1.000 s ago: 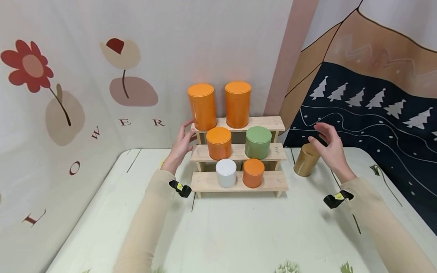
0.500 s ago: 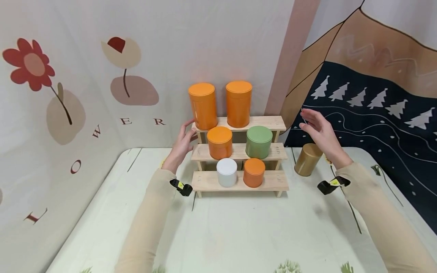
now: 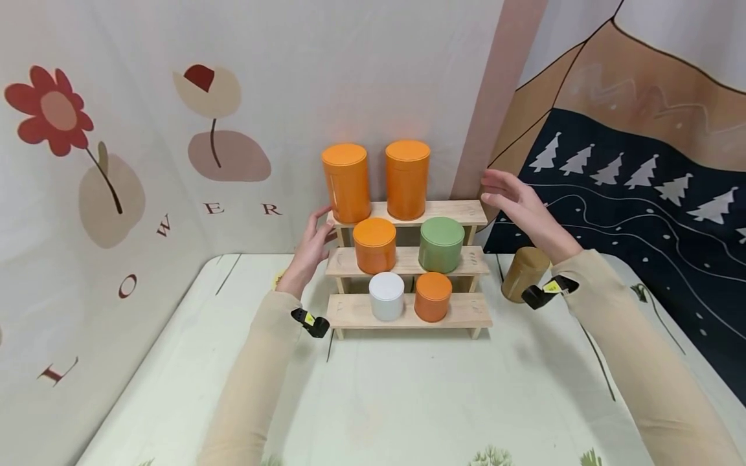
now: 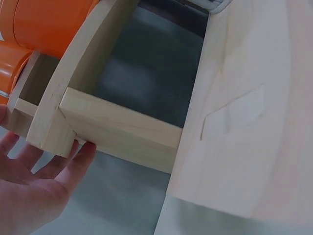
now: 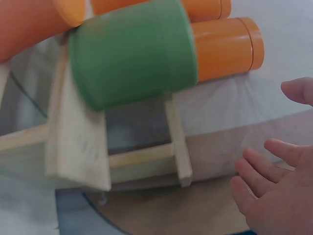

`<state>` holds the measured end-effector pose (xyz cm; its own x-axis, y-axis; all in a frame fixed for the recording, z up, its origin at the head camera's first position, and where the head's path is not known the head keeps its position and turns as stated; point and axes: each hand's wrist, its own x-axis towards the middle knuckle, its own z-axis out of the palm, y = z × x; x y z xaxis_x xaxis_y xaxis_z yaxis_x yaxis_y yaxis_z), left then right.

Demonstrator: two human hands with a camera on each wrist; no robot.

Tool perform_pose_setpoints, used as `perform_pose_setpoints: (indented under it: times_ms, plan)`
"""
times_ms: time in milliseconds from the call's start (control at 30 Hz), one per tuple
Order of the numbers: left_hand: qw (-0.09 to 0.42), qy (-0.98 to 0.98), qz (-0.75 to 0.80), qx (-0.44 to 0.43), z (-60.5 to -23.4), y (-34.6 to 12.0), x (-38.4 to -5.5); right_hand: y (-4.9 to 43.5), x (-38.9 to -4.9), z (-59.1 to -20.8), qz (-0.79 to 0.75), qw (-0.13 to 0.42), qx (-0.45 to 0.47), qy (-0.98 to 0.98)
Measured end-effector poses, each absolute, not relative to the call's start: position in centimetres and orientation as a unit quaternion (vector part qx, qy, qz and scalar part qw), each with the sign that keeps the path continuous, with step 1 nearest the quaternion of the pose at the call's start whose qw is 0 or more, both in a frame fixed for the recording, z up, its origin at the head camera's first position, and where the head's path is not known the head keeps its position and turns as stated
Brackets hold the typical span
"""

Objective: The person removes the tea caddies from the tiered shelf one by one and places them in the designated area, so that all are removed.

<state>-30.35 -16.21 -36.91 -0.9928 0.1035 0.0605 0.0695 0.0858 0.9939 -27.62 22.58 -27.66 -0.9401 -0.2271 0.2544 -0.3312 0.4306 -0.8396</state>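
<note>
A stepped wooden stand (image 3: pixel 460 317) with three tiers bears round tins. On its top tier are two tall orange tins (image 3: pixel 345 184); an orange tin (image 3: pixel 375 246) and a green tin (image 3: pixel 441 244) share the middle one. A white tin (image 3: pixel 386 296) and a small orange tin (image 3: pixel 432 298) sit on the bottom tier. My left hand (image 3: pixel 309 252) touches the stand's left side near the top tier; in the left wrist view its fingertips (image 4: pixel 88 149) lie at the wooden frame. My right hand (image 3: pixel 521 207), holding nothing, hovers by the stand's upper right end, fingers extended.
A gold-brown tin (image 3: pixel 519 275) stands on the white table (image 3: pixel 408 395) right of the stand, beneath my right forearm. Close behind the stand hangs a pale printed curtain (image 3: pixel 280 77). A dark cloth (image 3: pixel 629 239) with white trees hangs at the right.
My right hand has moved up and left, from beside the gold-brown tin toward the stand's upper right end. My left hand stays at the stand, and the tins have not moved.
</note>
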Motion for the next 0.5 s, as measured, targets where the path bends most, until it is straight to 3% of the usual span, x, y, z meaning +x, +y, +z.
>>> perform_pose_setpoints:
  times_ms: [500]
  plan:
    - [0.005,0.736,0.676,0.047,-37.0,-16.0,-30.0,18.1,-30.0,-26.3,0.519,0.062,0.216,-0.825]
